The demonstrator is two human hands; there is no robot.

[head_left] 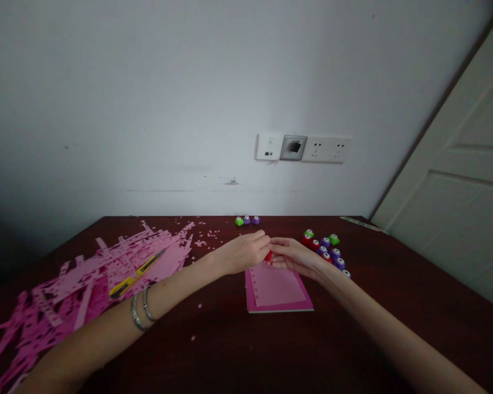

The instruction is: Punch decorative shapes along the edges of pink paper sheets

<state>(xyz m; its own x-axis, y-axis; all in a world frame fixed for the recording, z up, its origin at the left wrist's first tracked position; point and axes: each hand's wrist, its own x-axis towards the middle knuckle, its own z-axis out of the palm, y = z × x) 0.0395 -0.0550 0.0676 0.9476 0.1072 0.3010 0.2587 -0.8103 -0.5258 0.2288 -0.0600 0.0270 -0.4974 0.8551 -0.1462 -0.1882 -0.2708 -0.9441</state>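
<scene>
A small red punch is pinched between the closed fingers of the left hand and right hand at the far edge of the pink paper stack, where it is best squared to the edge and pressed straight down, with the spare punches left clear on the surface.

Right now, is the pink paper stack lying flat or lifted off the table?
Flat. The pink paper stack lies on the table, its far edge under both hands, which hold a small red punch.
</scene>
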